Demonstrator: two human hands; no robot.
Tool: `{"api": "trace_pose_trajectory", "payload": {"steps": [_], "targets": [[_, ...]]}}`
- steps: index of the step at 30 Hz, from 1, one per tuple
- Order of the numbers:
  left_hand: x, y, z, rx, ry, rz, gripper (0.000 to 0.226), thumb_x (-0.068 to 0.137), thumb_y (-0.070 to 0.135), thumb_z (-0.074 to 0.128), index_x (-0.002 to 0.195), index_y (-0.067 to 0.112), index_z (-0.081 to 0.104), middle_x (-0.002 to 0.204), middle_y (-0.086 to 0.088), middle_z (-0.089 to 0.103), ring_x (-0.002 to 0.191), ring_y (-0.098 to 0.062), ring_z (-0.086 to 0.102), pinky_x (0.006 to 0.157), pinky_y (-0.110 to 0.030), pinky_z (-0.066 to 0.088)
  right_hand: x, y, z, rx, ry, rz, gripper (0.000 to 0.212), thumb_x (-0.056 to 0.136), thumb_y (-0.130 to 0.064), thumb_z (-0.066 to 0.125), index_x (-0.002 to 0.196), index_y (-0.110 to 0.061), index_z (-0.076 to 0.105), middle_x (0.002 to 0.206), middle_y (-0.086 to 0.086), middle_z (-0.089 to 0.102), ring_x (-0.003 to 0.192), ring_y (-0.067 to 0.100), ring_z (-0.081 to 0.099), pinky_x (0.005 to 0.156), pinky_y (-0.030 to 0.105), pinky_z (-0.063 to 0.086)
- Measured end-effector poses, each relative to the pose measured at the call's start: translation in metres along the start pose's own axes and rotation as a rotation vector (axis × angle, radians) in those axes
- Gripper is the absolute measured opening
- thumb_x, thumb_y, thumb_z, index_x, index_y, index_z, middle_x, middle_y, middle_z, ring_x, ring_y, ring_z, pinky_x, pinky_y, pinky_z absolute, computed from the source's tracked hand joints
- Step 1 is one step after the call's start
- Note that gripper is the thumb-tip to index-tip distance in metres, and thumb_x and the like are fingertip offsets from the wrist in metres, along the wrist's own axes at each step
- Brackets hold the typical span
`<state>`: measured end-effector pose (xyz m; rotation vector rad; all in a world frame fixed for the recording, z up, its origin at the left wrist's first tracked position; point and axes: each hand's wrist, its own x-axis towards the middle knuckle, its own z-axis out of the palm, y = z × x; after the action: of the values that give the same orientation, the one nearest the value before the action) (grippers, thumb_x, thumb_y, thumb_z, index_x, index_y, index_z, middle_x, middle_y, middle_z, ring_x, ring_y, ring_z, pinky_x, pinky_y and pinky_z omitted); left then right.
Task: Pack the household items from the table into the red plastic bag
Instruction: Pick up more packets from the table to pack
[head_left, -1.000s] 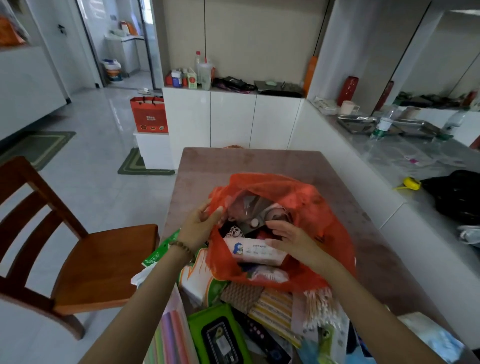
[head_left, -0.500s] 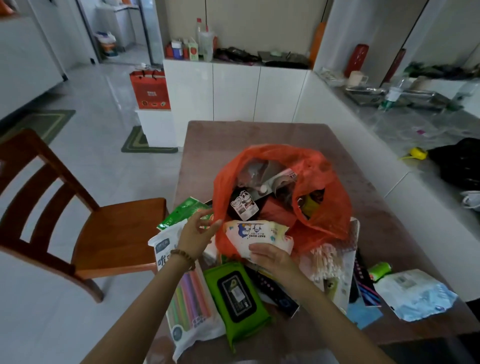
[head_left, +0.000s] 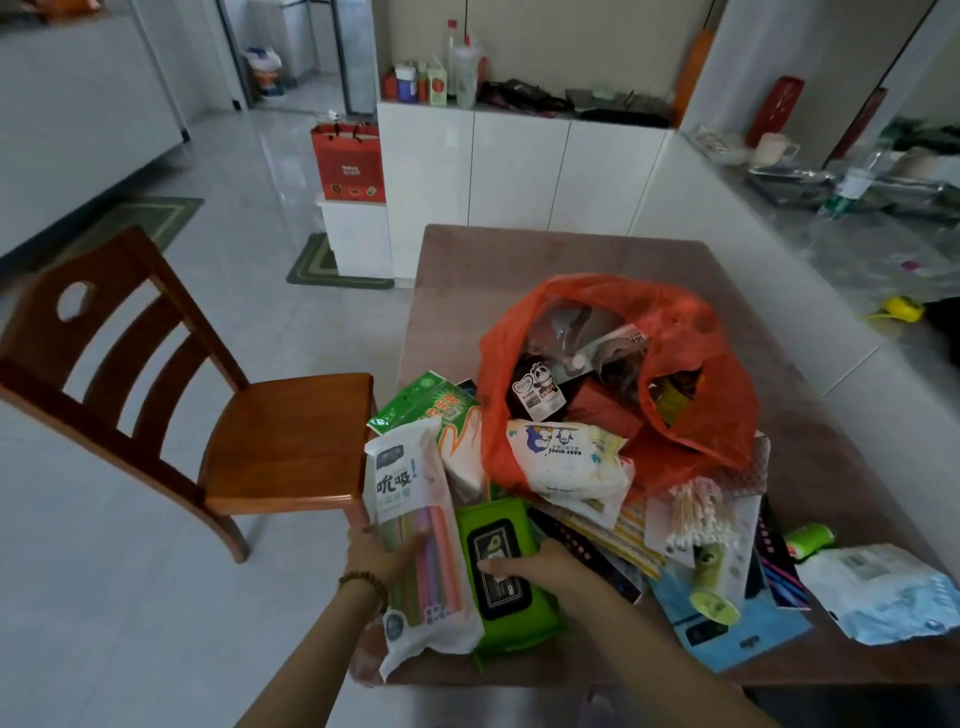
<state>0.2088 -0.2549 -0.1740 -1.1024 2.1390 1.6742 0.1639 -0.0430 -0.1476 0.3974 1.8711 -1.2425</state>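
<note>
Head view: we note red plastic bag (head_left: 696, 415) mid-tabletop (head_left: 519, 260), mouth open, panda-label pack (head_left: 537, 389) inside, baby wipes pack (head_left: 566, 457) across near rim. Left hand (head_left: 382, 558) grips straw pack (head_left: 415, 519) at near-left edge. Right hand (head_left: 540, 566) lies flat on green wipes pack (head_left: 514, 626). Both hands were at bag half a second earlier.

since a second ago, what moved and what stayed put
Both hands left the mouth of the red bag and drew back to the near pile. The right hand let go of the baby wipes pack, now lying at the mouth, and rests on the green wipes pack. The left hand grips the straw pack. The red bag stayed put.
</note>
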Motion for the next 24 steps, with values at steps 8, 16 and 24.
{"api": "trace_pose_trajectory", "payload": {"steps": [8,16,24], "targets": [[-0.008,0.002,-0.024,-0.212,-0.13,0.158,0.054,0.075,0.03,0.074,0.121,0.015,0.051,0.112,-0.012,0.066,0.097,-0.028,0.066,0.076,-0.038,0.058,-0.04,-0.028,-0.018,-0.098,0.027,-0.272,0.051,0.061,-0.031,0.087,0.106,-0.02,0.067,0.104,0.002,0.073,0.093,0.017,0.07,0.083,0.034,0.057],[-0.047,0.071,-0.044,-0.321,-0.185,0.42,0.038,0.09,0.041,0.045,0.124,0.025,0.046,0.114,-0.007,0.064,0.098,-0.022,0.066,0.078,-0.034,0.056,-0.076,-0.082,-0.005,0.353,-0.234,-0.385,0.049,0.065,-0.039,0.076,0.109,-0.018,0.068,0.104,0.008,0.075,0.094,0.024,0.072,0.069,0.032,0.059],[-0.065,0.13,-0.01,-0.424,-0.568,0.457,0.072,0.062,0.038,0.08,0.125,0.027,0.048,0.112,0.002,0.07,0.1,-0.02,0.068,0.072,-0.031,0.058,-0.084,-0.103,-0.005,0.581,-0.132,-0.442,0.07,0.061,-0.046,0.078,0.123,-0.018,0.06,0.106,0.012,0.073,0.092,0.029,0.072,0.065,0.038,0.059]]}}
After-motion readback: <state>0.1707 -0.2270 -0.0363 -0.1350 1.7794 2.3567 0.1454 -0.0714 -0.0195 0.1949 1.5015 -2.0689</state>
